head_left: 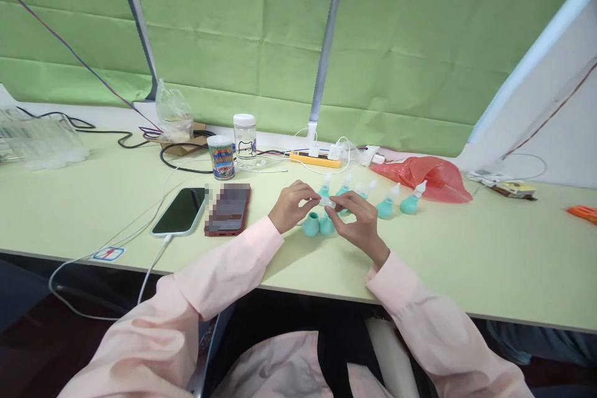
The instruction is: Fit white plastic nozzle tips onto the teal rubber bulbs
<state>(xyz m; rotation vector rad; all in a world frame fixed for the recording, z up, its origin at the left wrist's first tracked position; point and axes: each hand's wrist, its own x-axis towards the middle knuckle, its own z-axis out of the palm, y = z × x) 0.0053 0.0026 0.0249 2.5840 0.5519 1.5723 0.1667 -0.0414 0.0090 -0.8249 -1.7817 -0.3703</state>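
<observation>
Both hands pinching a small translucent plastic piece, rounded teal bulbs, crinkled red bag

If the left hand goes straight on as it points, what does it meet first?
The left hand would likely meet the small clear piece first, then the right hand; depth is unclear.

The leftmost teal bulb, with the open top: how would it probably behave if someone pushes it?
The bulb looks hollow at its open top, so probably light. Its wide lower body may resist tipping; if knocked over, its round sides could let it roll.
</observation>
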